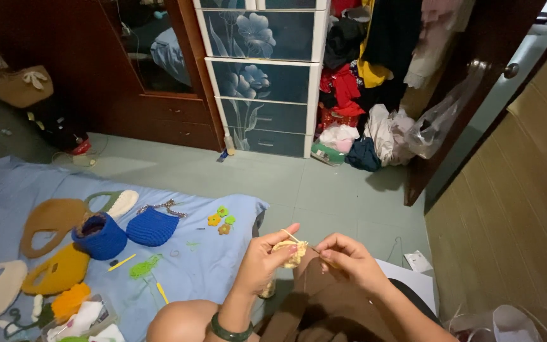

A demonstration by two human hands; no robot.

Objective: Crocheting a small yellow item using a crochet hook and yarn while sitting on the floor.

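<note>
A pale green tiled floor (324, 190) fills the middle of the frame, with a dark wooden wardrobe (128, 76) at upper left and a white drawer unit with blue flower-printed fronts (264, 76) at upper centre. A heap of mixed clothing (368, 82) spills from the upper right beside an open wooden door (470, 82). A light blue sheet (26, 190) covers the lower left, strewn with crocheted pieces: a brown handled bag (52, 221), a mustard bag (55, 272), 2 royal blue pouches, 1 round (99, 237) and 1 with a chain (153, 227), and a cluster of small yellow and green flowers (221, 218).

At lower centre, above a brown skirt (324, 304), the person's left hand (264, 259), a dark green bangle (230, 329) on its wrist, pinches a small cream crochet piece (291, 252) between thumb and fingers, the index finger raised with yarn across it. The right hand (349, 256), just beside it, has its fingertips pressed together on a thin crochet hook (314, 250) that points into the piece. The cream piece sits between both hands, touching the left.
</note>
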